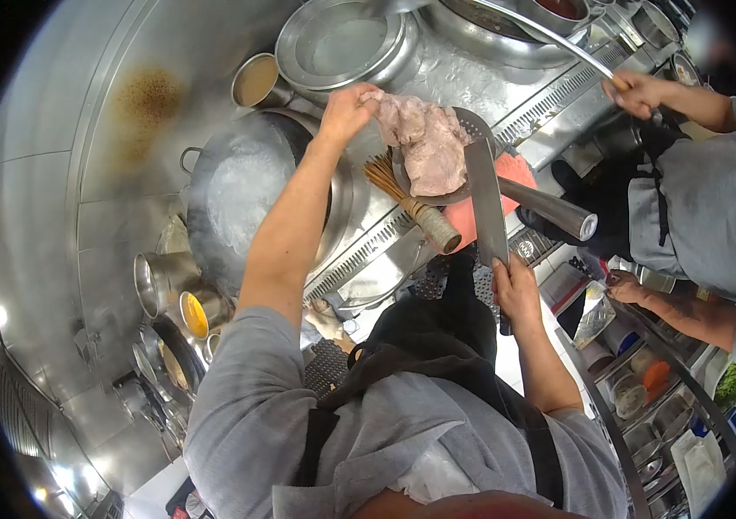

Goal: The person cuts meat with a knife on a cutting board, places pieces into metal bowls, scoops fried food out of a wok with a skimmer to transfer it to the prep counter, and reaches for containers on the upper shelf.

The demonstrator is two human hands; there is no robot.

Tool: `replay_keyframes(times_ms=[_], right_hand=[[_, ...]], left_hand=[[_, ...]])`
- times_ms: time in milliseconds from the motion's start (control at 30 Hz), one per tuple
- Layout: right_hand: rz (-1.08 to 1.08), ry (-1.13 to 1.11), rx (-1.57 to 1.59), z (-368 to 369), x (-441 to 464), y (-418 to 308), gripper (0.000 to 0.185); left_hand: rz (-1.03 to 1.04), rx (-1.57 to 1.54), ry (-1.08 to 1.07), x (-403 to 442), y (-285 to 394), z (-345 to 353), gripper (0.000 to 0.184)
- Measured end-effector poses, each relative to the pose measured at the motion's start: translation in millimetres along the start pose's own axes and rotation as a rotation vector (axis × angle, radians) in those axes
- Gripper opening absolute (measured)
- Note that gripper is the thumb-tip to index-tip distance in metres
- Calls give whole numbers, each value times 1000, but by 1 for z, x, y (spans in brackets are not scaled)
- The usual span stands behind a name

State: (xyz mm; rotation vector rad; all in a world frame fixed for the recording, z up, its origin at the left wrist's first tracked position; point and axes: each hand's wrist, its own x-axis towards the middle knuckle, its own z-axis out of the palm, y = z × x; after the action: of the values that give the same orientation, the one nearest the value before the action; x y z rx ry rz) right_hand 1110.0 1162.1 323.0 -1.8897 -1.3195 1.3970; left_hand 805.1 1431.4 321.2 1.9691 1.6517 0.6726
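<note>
Currently pinches the upper-left edge of the meat (430, 154) between thumb and fingers of the left hand (352, 112). Has the meat over the skimmer (475, 128), pale, folded and hanging in a loose slab, with the skimmer's handle (550, 208) pointing to four o'clock from it. With the right hand (518, 292), fingers closed around the grip, holds a knife (487, 199), its blade pointing towards twelve and its dark grip towards six. Brings the blade's far end just beside the meat's right edge, over the skimmer; cannot tell whether touching.

Seen from the meat, shows a brush (431, 225) at six to seven o'clock, bristles towards ten, and a red sheet-like piece (517, 171) at three to four, partly under the skimmer's handle. Shows a wok (247, 177) of pale, cloudy liquid at nine, a cup (256, 81) of brown liquid at ten, a basin (339, 43) at eleven and a small pot (196, 315) with orange contents at eight. Includes a co-worker's hand (638, 94) between two and three, closed on a long metal rod (558, 40), and another person's hand (624, 286) at four, near the shelves.
</note>
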Motion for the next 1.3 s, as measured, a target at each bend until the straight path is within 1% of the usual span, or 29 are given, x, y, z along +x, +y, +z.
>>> replay_keyframes(times_ms=[33, 100, 133, 167, 233, 267, 300, 367, 433, 500, 533, 600, 633, 700, 733, 800, 867, 1000, 1067, 1100, 1167, 1200, 1267, 1300], right_hand=[[18, -11, 10, -1, 1, -2, 25], [32, -19, 31, 0, 3, -1, 25], [15, -15, 18, 1, 6, 5, 25], [0, -12, 2, 3, 9, 8, 25], [-4, 3, -8, 7, 14, 13, 25], [-7, 12, -22, 7, 16, 12, 25], [-9, 13, -22, 6, 16, 9, 25], [-12, 21, 55, 2, 16, -3, 26], [-7, 25, 75, 4, 24, 0, 26], [6, 29, 97, 3, 31, 1, 27], [40, -7, 99, 0, 33, -3, 25], [72, -42, 100, -2, 37, -7, 25], [60, -49, 99, -1, 40, -8, 24], [48, -61, 100, 1, 45, -11, 24], [36, -68, 93, 1, 47, -15, 25], [24, -82, 88, 4, 51, -20, 25], [6, -94, 64, 8, 58, -24, 26], [-53, -107, 28, 25, 78, -30, 27], [-192, -75, 51, 26, 86, -44, 27], [-189, -81, 50, 28, 92, -47, 27], [-269, -70, -15, 32, 104, -50, 25], [-266, -79, -18, 32, 109, -52, 25], [-260, -131, -43, 33, 118, -58, 24], [-257, -140, -46, 33, 119, -60, 24]], left_hand=[[6, 5, -3, 8, 14, -10, 33], [-73, 282, -179, 23, 35, -27, 33], [37, 282, -84, 26, 40, -29, 33], [44, 286, -84, 30, 44, -33, 33], [27, 184, -120, 43, 54, -42, 30], [66, 231, -74, 45, 66, -48, 30], [66, 231, -72, 47, 79, -54, 30], [-18, 162, -127, 46, 107, -68, 30], [-23, 161, -123, 47, 110, -70, 27], [-181, -296, -166, 44, 96, -58, 19], [-181, -297, -170, 39, 89, -52, 19], [-331, -658, -57, 27, 69, -41, 10], [-331, -657, -54, 24, 54, -36, 10], [-465, -832, 50, 16, 27, -27, 7], [-500, -758, 25, 16, 19, -26, 7], [-508, -707, 29, 17, -12, -26, 6], [-513, -628, 21, 19, -23, -32, 5], [-557, -613, -12, 20, -44, -35, 5], [-534, -702, -24, 19, -52, -30, 10], [-541, -701, -22, 18, -56, -27, 10], [-568, -815, 19, 13, -55, -20, 18], [-578, -817, 23, 11, -54, -15, 18], [-645, -729, 33, 7, -57, -5, 27], [-654, -730, 36, 5, -59, -2, 27]])
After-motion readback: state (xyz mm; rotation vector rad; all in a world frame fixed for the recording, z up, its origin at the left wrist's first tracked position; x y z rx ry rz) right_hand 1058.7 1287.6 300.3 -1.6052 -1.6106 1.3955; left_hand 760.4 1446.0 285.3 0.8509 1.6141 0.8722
